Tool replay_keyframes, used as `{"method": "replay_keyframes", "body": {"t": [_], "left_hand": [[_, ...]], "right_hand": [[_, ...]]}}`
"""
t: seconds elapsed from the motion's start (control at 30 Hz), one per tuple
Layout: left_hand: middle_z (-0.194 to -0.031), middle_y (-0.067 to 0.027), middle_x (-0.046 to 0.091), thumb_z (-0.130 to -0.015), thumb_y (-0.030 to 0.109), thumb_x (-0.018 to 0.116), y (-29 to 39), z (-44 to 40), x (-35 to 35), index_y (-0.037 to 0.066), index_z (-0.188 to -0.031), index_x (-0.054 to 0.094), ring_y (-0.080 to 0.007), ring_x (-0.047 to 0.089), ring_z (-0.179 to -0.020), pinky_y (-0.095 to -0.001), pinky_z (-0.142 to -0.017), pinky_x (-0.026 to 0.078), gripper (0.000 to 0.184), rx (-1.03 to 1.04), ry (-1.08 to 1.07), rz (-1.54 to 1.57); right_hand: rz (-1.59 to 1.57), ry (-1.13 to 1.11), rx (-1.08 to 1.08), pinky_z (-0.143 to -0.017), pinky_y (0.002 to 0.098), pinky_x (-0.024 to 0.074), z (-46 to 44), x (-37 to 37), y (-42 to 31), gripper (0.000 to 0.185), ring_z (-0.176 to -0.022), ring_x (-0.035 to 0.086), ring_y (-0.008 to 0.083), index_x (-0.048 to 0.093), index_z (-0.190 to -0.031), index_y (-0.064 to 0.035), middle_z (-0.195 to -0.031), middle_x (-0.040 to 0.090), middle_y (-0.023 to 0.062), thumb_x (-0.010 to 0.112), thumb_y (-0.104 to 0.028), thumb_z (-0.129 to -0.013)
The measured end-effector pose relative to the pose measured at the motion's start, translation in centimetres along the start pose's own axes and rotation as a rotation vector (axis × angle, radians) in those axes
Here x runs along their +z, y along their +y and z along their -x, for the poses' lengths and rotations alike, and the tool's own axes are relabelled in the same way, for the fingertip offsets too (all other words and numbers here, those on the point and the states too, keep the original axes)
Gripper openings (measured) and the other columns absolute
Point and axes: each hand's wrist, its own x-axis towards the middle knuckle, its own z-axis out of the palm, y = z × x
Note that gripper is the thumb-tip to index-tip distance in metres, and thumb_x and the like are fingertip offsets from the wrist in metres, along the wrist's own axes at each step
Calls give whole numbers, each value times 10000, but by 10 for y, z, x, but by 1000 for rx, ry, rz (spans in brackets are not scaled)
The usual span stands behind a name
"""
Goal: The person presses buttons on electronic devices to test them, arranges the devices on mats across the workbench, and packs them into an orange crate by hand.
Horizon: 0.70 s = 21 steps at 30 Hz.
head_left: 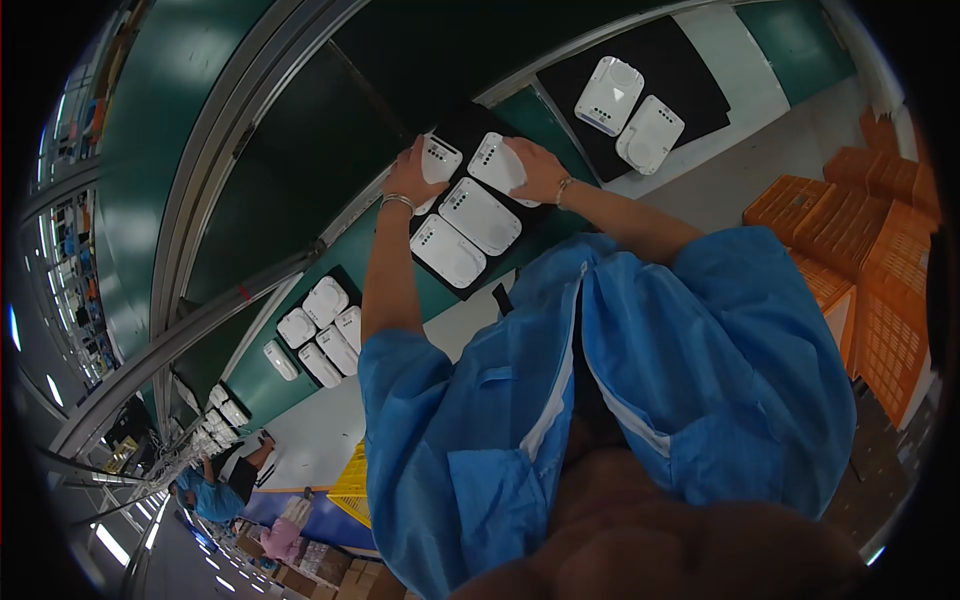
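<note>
My left hand (410,180), with a bracelet at the wrist, is closed over a white plastic device (442,157) with rounded corners and a row of small dark marks. A second white plastic device (490,163) is gripped by my right hand (537,172), which covers its right side. Right below them, two more such devices, one in the middle (481,216) and one at lower left (447,251), lie side by side on a black mat (463,292). Both hands partly hide what they hold, and the fingertips are hard to make out.
Two white devices rest on another black mat (690,75) at upper right. Several more lie on a mat (342,280) at left. Orange crates (890,300) are stacked at right, and a yellow crate (352,487) stands below. A person in blue (212,495) is farther along the line.
</note>
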Motion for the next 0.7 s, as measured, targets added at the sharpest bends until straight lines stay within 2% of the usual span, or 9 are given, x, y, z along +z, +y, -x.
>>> {"method": "replay_keyframes", "body": {"t": [0.07,0.1,0.13,0.2,0.23,0.27,0.3,0.43,0.7], "left_hand": [[-1394,-246,410,-643,422,796,-1,3,1,146,-1503,173,-407,423,-1281,-453,-1048,409,1097,-12,34,5],[-1425,-231,390,-692,431,778,-4,2,0,140,-1501,194,-384,405,-1305,-436,-1060,397,1039,1,18,17],[-1425,-231,390,-692,431,778,-17,-2,7,140,-1501,194,-384,405,-1305,-436,-1060,397,1039,6,15,20],[-1412,-218,420,-731,438,746,-33,-6,16,92,-1486,224,-361,447,-1280,-414,-1047,405,981,137,121,252],[-1402,-230,437,-799,372,707,-37,-8,18,38,-1449,303,-347,464,-1273,-378,-1057,390,835,107,146,309],[-1402,-230,437,-799,372,707,-41,-9,20,38,-1449,303,-347,464,-1273,-378,-1057,390,835,107,146,310],[-1359,-223,483,-815,354,693,-43,-10,21,63,-1420,373,-342,500,-1234,-384,-1034,409,744,57,175,359],[-1243,-188,586,-856,297,648,-47,-4,28,72,-1302,540,-323,577,-1132,-389,-976,451,511,-26,306,330],[-1092,-163,637,-870,202,616,-16,33,19,56,-1152,623,-315,619,-997,-412,-868,496,318,12,541,174]], "right_hand": [[-374,90,-16,-1047,416,380,-11,-3,31,831,-1277,429,343,346,-1428,-136,-1417,389,198,746,-195,-702],[-459,117,67,-992,357,445,-14,0,44,625,-1160,549,304,459,-1348,-76,-1326,507,182,686,-164,-773],[-455,118,72,-992,357,445,-16,-5,54,625,-1160,549,304,459,-1348,-76,-1326,507,182,686,-164,-773],[-698,-27,123,-937,353,486,-18,-12,68,474,-1061,615,277,547,-1266,-52,-1235,593,151,641,-137,-810],[-696,-28,124,-937,353,486,-18,-12,70,474,-1061,615,277,547,-1266,-52,-1235,593,151,641,-137,-810],[-649,16,127,-917,348,494,-20,-11,70,404,-1029,629,270,585,-1214,-49,-1169,628,145,623,-145,-824],[-602,60,128,-896,342,503,-22,-13,67,342,-996,643,262,623,-1163,-47,-1103,663,139,605,-153,-838],[-409,56,146,-843,341,515,-37,-20,56,277,-945,657,260,666,-1091,-66,-1037,684,133,596,-185,-851],[-229,-71,122,-776,356,524,-67,-20,47,260,-844,668,254,717,-935,-88,-906,705,106,664,-312,-814]]}}
